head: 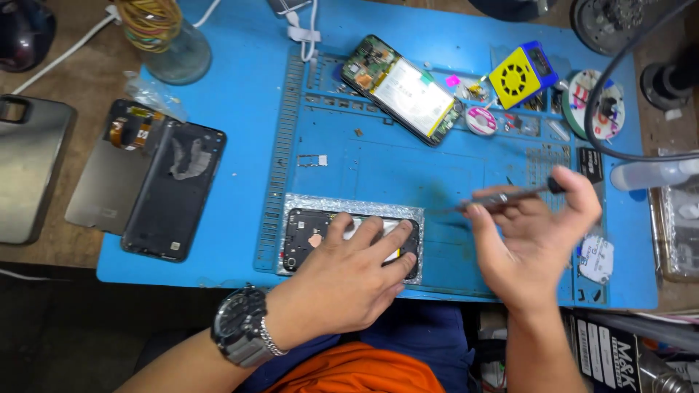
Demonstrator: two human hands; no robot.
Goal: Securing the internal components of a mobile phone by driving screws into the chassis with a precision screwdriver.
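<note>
**Open phone held flat on a blue mat while a thin tool is lifted beside it**

The left hand (349,273) lies palm down on an opened phone (309,236), fingers spread and pressed flat over its right half. That phone rests on a silvery foil-like sheet (349,204) at the near middle of the blue work mat (247,109). A dark wristwatch (239,335) with a metal band sits on the left wrist.

The right hand (539,244) is raised just right of the phone, not touching it, and is blurred. Its thumb and fingers are pinched around a slim dark screwdriver (510,195), which lies nearly level with its tip pointing left.

A second opened phone (404,91) with a large white battery panel lies tilted at the far middle of the mat. Right of it stands a small yellow and blue box (520,73) with a round grille, and beyond that a round white reel (593,102) with red marks. A round white sticker-like disc (597,258) lies near the mat's right edge.

On the left, a dark back cover (175,193) overlaps a grey screen panel (102,189) with an orange flex strip. A glass jar (171,40) of rubber bands stands at the far left. At the near right corner is a black box (608,353) with a white label.
</note>
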